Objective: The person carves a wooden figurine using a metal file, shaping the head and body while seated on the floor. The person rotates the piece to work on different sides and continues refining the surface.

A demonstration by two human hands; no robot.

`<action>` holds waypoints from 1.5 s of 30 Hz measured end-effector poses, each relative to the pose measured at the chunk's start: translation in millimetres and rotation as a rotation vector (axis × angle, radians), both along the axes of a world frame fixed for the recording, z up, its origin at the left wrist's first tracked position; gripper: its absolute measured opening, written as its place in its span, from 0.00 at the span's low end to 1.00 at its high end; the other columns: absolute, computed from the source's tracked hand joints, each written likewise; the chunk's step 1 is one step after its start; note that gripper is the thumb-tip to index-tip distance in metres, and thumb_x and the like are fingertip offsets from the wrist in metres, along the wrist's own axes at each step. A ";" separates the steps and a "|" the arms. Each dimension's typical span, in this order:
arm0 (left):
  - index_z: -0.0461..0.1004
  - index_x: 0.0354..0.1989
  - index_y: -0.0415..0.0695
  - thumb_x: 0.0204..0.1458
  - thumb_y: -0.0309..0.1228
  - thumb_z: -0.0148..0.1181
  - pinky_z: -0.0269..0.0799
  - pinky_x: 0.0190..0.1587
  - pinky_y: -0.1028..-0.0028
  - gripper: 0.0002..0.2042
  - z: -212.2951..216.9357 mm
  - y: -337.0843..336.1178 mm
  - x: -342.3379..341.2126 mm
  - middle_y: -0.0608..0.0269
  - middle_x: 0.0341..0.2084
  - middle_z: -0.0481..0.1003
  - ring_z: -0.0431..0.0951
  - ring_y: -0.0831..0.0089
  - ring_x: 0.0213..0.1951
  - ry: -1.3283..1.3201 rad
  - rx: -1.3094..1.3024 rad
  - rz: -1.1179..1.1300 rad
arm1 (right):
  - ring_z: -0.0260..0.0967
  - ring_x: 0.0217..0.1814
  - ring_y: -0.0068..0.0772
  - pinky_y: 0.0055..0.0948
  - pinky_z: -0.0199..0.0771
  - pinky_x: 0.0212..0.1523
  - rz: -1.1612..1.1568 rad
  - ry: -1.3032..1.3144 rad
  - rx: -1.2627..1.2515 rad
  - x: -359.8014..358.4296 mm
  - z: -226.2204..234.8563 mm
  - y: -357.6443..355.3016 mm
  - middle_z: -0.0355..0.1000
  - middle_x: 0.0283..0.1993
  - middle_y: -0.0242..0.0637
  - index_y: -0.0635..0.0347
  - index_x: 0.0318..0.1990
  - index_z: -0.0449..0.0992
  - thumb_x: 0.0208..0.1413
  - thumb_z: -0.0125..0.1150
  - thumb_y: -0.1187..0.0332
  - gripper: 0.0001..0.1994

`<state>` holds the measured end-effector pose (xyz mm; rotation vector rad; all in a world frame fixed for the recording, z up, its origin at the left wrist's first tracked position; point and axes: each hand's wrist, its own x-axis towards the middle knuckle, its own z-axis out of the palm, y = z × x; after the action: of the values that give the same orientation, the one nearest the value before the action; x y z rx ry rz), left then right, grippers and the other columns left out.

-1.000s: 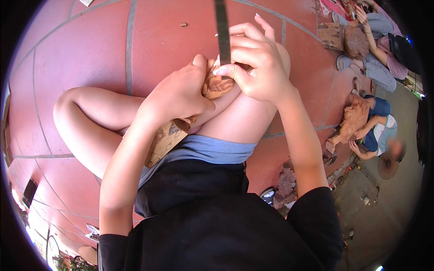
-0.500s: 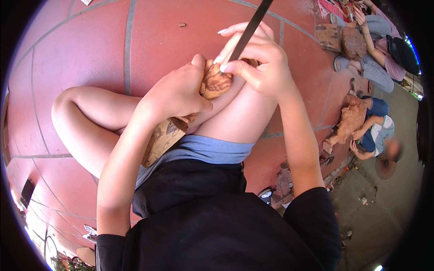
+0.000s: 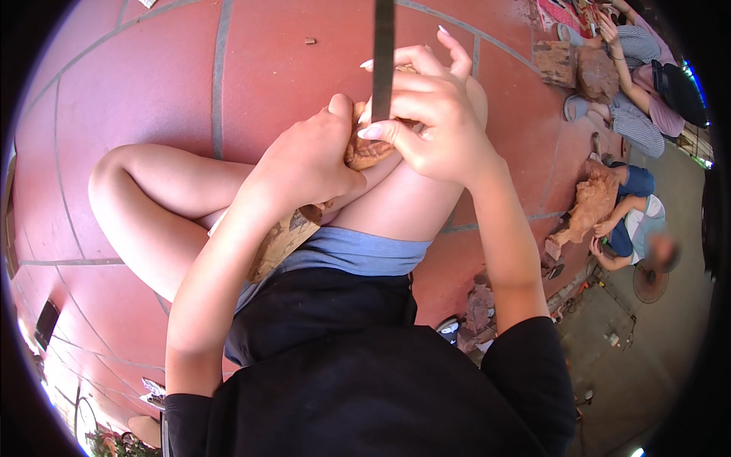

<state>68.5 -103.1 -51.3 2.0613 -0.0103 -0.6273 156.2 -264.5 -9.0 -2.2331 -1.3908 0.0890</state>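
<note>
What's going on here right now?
A person sits with folded legs above red tiles. The left hand is wrapped around a carved piece of wood lying across the lap. The right hand holds a thin dark strip near the wood's far end; whether it touches is hard to tell. Off to the right, another person has a hand on a larger carving.
</note>
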 end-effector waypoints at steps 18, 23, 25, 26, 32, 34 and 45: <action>0.61 0.37 0.32 0.34 0.28 0.63 0.74 0.39 0.58 0.22 1.7 4.5 -0.2 0.36 0.30 0.75 0.78 0.44 0.37 -0.005 0.023 -0.016 | 0.69 0.45 0.25 0.56 0.44 0.62 0.026 0.015 0.019 6.1 -4.5 3.8 0.69 0.24 0.22 0.56 0.17 0.70 0.37 0.65 0.73 0.07; 0.60 0.38 0.32 0.33 0.28 0.64 0.73 0.39 0.58 0.24 -3.7 5.5 -1.4 0.36 0.30 0.74 0.78 0.44 0.37 0.009 0.008 0.009 | 0.68 0.45 0.26 0.54 0.46 0.61 0.003 -0.024 0.030 5.4 -11.8 5.6 0.71 0.26 0.23 0.57 0.17 0.71 0.37 0.69 0.69 0.09; 0.59 0.41 0.32 0.32 0.27 0.67 0.71 0.40 0.57 0.28 0.4 6.0 2.0 0.35 0.29 0.74 0.77 0.43 0.37 0.050 0.012 -0.004 | 0.68 0.45 0.27 0.52 0.47 0.61 -0.021 0.006 0.078 6.0 -13.7 2.4 0.72 0.28 0.24 0.57 0.17 0.71 0.37 0.68 0.71 0.09; 0.59 0.41 0.32 0.32 0.28 0.67 0.71 0.40 0.57 0.28 0.5 4.7 2.6 0.34 0.29 0.74 0.77 0.43 0.37 0.047 0.017 -0.010 | 0.68 0.45 0.27 0.52 0.48 0.61 -0.034 0.021 0.102 6.5 -14.2 0.9 0.73 0.28 0.24 0.57 0.17 0.71 0.37 0.68 0.71 0.09; 0.61 0.39 0.32 0.32 0.29 0.65 0.72 0.40 0.59 0.25 0.3 8.7 5.7 0.36 0.30 0.74 0.78 0.45 0.37 0.022 -0.034 -0.015 | 0.68 0.45 0.27 0.45 0.48 0.61 -0.030 0.190 0.160 9.1 -1.7 -0.2 0.75 0.32 0.24 0.55 0.21 0.78 0.39 0.70 0.69 0.05; 0.61 0.42 0.32 0.32 0.29 0.69 0.71 0.42 0.60 0.28 -2.8 12.6 8.7 0.37 0.31 0.74 0.77 0.46 0.39 0.043 -0.104 -0.005 | 0.68 0.44 0.27 0.42 0.47 0.62 -0.053 0.174 0.177 9.9 4.4 -3.5 0.75 0.32 0.23 0.54 0.24 0.80 0.39 0.70 0.68 0.04; 0.61 0.54 0.35 0.34 0.32 0.73 0.66 0.53 0.68 0.36 -3.1 31.0 20.3 0.50 0.43 0.73 0.73 0.64 0.48 0.078 -0.314 -0.105 | 0.61 0.22 0.11 0.14 0.60 0.23 -0.770 0.713 0.985 -57.5 4.0 -38.9 0.70 0.26 0.29 0.70 0.41 0.76 0.60 0.56 0.74 0.07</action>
<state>88.8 -72.1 -54.4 1.7404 -0.1630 -0.7215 98.7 -303.4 -5.0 -1.4781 -0.0609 -0.0587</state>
